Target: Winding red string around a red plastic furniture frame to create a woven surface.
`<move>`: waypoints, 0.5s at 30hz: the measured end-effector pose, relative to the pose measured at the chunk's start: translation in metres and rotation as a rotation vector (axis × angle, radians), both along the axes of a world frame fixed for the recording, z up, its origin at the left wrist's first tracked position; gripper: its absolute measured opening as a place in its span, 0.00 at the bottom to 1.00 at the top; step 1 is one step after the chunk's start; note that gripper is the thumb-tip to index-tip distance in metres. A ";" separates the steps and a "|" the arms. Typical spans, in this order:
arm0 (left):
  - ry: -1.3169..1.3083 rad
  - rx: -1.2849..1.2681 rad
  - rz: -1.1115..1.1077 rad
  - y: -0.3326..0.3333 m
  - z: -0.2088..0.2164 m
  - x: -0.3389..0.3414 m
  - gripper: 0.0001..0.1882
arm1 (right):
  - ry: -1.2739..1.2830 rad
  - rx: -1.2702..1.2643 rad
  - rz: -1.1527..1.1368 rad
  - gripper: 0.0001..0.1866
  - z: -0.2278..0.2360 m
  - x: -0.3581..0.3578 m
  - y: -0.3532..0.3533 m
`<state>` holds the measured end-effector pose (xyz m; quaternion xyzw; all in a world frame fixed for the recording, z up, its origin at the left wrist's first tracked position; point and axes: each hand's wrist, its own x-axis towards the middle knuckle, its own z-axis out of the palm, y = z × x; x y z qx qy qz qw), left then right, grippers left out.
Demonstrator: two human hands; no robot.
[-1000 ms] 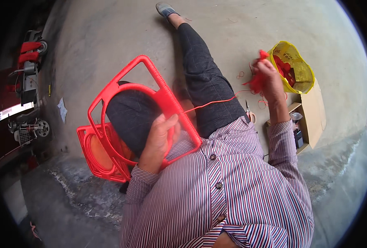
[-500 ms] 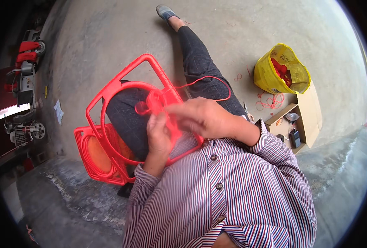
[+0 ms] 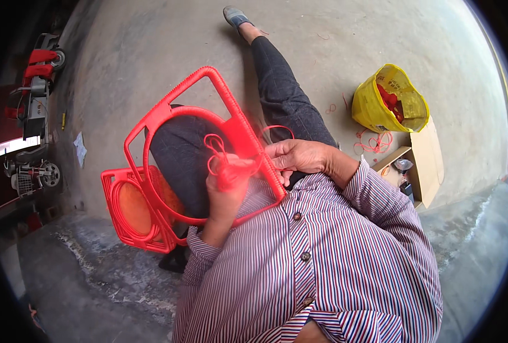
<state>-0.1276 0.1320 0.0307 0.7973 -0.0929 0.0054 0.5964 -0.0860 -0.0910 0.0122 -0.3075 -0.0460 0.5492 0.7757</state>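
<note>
Shirt: a striped shirt [image 3: 334, 274] with buttons fills the lower centre and lower right of the frame.
Left hand: the left hand [image 3: 228, 188] sits at frame centre, fingers curled together around a blurred bunch of red cord [image 3: 222, 160], pressed against the red frame.
Right hand: the right hand [image 3: 299, 157] lies just right of centre, fingers bent and pinching the same cord, which arcs up in a thin loop above the knuckles.
Red frame: a red plastic frame [image 3: 191, 114], squarish outside with a round opening, rests tilted across the lap; its lower right edge touches both hands.
Cord position: the cord loops lie inside the frame's opening, between the two sets of fingers.
Stack: more red frames [image 3: 131, 208] lie on the floor at middle left.
Leg: a dark trouser leg [image 3: 282, 97] stretches toward the top centre, ending in a grey shoe [image 3: 235, 15].
Bag: a yellow bag [image 3: 379, 103] with red pieces stands at upper right, loose red cord [image 3: 374, 140] beside it.
Box: a cardboard box [image 3: 422, 163] sits at right.
Floor: grey concrete [image 3: 151, 46].
</note>
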 end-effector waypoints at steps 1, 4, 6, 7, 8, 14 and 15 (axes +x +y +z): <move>-0.068 0.138 -0.012 -0.001 0.004 0.002 0.15 | -0.001 0.000 -0.002 0.12 -0.004 -0.001 0.000; 0.166 -0.094 0.039 -0.008 0.005 0.001 0.16 | -0.249 -0.281 -0.120 0.09 -0.012 -0.003 -0.002; 0.320 -0.395 0.058 -0.010 0.012 0.004 0.18 | -0.517 -0.471 -0.420 0.05 -0.005 -0.003 -0.009; 0.472 -0.699 0.078 -0.011 0.014 0.004 0.21 | -0.499 -0.574 -0.444 0.06 0.005 0.001 -0.019; 0.470 -0.703 0.080 -0.010 0.011 0.004 0.21 | -0.443 -0.555 -0.524 0.07 0.005 0.002 -0.030; 0.565 -0.750 0.024 -0.009 0.002 0.012 0.26 | -0.072 0.091 -1.137 0.06 0.036 0.007 -0.105; 0.595 -0.722 0.004 -0.011 0.007 0.013 0.24 | -0.093 0.237 -1.193 0.05 0.025 0.010 -0.138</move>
